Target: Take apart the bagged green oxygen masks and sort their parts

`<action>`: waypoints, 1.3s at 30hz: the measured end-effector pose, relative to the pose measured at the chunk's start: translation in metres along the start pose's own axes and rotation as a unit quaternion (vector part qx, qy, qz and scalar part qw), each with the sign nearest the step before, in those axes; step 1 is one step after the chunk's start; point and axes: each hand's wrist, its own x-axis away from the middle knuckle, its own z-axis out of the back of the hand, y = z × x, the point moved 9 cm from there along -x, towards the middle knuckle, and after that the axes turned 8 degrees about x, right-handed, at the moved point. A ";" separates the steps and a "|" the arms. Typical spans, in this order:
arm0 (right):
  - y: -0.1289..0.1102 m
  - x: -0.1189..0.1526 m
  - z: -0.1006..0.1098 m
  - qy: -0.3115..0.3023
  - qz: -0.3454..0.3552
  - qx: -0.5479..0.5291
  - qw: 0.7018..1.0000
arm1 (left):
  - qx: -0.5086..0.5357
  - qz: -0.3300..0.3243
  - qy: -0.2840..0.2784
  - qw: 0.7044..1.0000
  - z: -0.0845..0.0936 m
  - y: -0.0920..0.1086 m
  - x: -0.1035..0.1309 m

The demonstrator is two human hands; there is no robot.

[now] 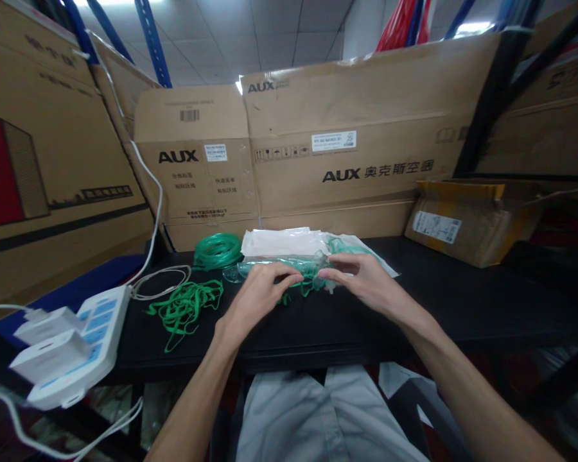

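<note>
My left hand [262,292] is closed, its thumb and fingertips together in front of a clear greenish plastic bag [289,261]. What they pinch is hidden. My right hand [361,279] grips a clear, pale green plastic mask [320,263] between thumb and fingers. A thin green elastic strap [311,287] dangles between the two hands, just above the black table. Left of my left hand lies a loose heap of green elastic straps [190,308]. Behind that heap sits a coil of green tubing [216,250].
White packets [282,242] lie behind my hands. A white power strip [94,340] with plugs and a thin coiled cable [161,282] are at the left. An open cardboard box [467,224] stands at the right. Large cardboard panels [289,167] wall the back of the black table [453,289].
</note>
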 end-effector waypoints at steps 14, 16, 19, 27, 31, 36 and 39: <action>0.025 0.005 0.058 0.154 -0.067 0.018 0.986 | -0.022 0.086 -0.077 0.993 0.000 -0.038 0.006; 0.024 0.003 0.052 0.132 -0.059 0.043 0.988 | -0.050 0.127 -0.088 0.987 0.000 -0.048 0.010; 0.020 0.001 0.046 0.112 -0.041 0.092 0.989 | -0.089 0.182 -0.061 0.977 0.004 -0.058 0.017; 0.001 0.003 0.039 0.099 -0.006 0.179 0.979 | -0.102 0.159 -0.125 0.974 -0.020 -0.056 0.023; 0.002 0.004 0.037 0.111 -0.006 0.187 0.976 | -0.091 0.141 -0.120 0.978 -0.026 -0.066 0.025; 0.005 0.003 0.036 0.108 -0.007 0.178 0.978 | -0.066 0.135 -0.085 0.985 -0.011 -0.058 0.020; 0.004 0.003 0.039 0.109 -0.003 0.183 0.977 | -0.080 0.120 -0.013 0.989 0.032 -0.040 0.017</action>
